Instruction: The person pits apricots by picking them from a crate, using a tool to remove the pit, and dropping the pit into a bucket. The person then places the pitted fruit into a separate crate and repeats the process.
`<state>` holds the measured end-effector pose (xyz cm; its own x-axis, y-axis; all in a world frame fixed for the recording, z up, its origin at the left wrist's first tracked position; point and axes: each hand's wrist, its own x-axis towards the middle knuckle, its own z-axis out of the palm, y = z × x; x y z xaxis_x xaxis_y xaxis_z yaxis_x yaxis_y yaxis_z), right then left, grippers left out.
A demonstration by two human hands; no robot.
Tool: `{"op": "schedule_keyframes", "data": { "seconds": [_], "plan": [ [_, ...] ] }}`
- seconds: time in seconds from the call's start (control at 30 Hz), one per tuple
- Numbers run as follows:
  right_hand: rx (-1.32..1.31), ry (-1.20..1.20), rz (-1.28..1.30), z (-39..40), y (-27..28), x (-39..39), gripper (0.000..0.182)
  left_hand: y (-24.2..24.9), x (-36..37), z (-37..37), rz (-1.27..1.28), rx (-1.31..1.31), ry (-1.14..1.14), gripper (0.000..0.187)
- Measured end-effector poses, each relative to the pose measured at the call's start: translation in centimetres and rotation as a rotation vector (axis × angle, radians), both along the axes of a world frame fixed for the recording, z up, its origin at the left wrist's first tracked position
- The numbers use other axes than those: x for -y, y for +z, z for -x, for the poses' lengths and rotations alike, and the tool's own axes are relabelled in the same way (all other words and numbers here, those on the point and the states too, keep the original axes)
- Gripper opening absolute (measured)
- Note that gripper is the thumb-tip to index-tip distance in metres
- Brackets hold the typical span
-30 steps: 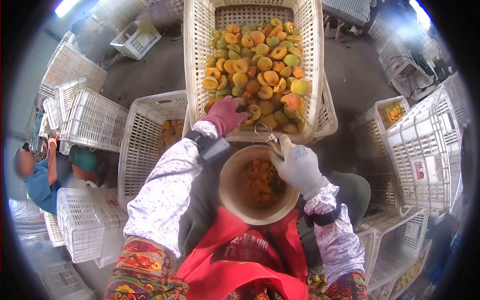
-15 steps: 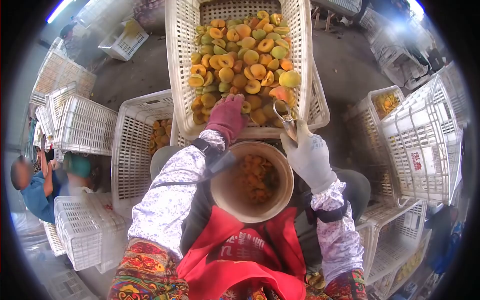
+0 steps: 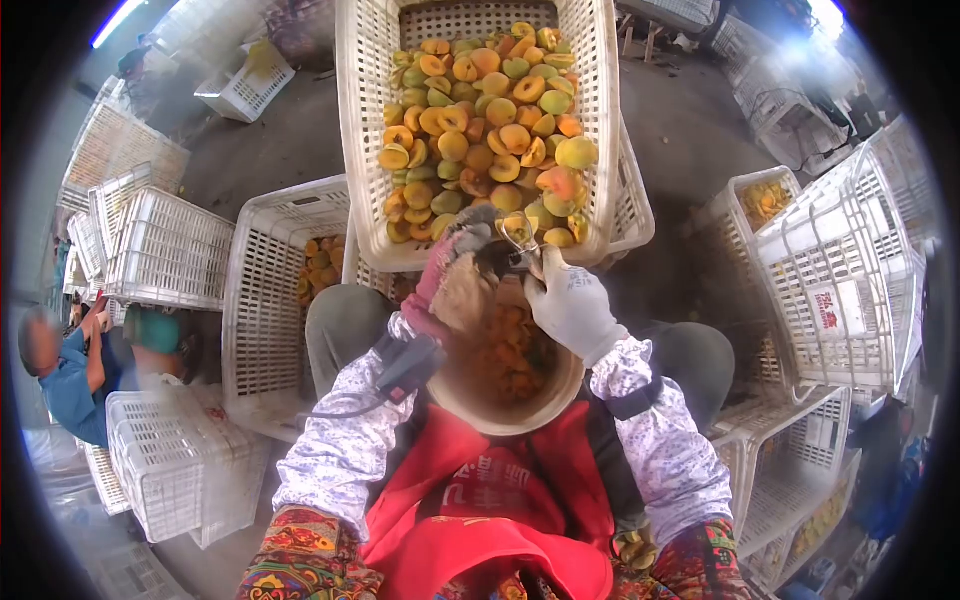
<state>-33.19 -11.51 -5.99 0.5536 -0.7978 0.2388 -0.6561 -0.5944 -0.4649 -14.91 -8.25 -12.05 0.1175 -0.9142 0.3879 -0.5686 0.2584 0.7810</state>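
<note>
My right hand, in a whitish glove, grips a metal ring-shaped pitting tool; the ring points toward my left hand. My left hand, in a maroon glove with a worn tan palm, is turned palm up with curled fingers beside the tool. Whatever lies in its fingers is hidden. Both hands are at the near rim of a white plastic crate full of halved yellow peaches. Below them, between my knees, stands a round bucket with orange fruit pieces inside.
Another white crate with fruit stands at my left. Stacked white crates rise at the right, and more crates are at the left. A person in blue sits at far left. A red apron covers my lap.
My left hand has drawn back from the peaches toward me and turned palm up. My right hand has brought the tool leftward, close to it.
</note>
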Motion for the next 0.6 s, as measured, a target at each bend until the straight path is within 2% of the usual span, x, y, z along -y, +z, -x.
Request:
{"op": "schedule_keyframes", "data": {
  "seconds": [0.07,0.1,0.13,0.2,0.23,0.37,0.47,0.5,0.57,0.6],
  "plan": [
    [-0.025,0.014,0.008,0.2,0.1,0.1,0.028,2.0,0.5,1.7,0.000,-1.257,-0.156,0.037],
    [-0.002,0.032,-0.013,0.3,0.6,-0.1,0.030,3.6,0.4,1.5,0.002,-0.557,0.026,0.039],
    [0.022,0.051,-0.033,0.2,1.0,-0.2,0.032,4.2,0.4,1.0,0.003,-0.556,0.031,0.039],
    [0.012,0.085,-0.039,0.0,1.1,-0.9,0.035,4.4,0.5,0.4,-0.054,0.042,0.069,0.036],
    [0.003,0.113,-0.042,-0.1,1.1,-1.2,0.037,4.3,0.1,0.7,0.002,-0.301,0.028,0.030],
    [-0.016,0.185,-0.084,-0.4,1.3,-1.4,0.041,4.9,0.1,0.3,0.059,-0.159,0.000,0.031],
    [0.071,0.227,-0.061,-0.2,1.5,-1.2,0.040,7.3,0.0,0.9,0.108,-0.187,0.039,0.057],
    [0.043,0.228,-0.039,0.1,1.4,-1.0,0.040,6.8,0.0,0.5,0.107,-0.189,0.040,0.057],
    [0.014,0.229,-0.022,0.2,1.5,-0.8,0.040,5.9,0.0,-0.4,0.160,0.509,0.096,0.058],
    [0.035,0.222,-0.026,0.2,2.0,-0.8,0.035,5.5,-0.1,-0.5,0.156,0.507,0.096,0.058]
  ]
}}
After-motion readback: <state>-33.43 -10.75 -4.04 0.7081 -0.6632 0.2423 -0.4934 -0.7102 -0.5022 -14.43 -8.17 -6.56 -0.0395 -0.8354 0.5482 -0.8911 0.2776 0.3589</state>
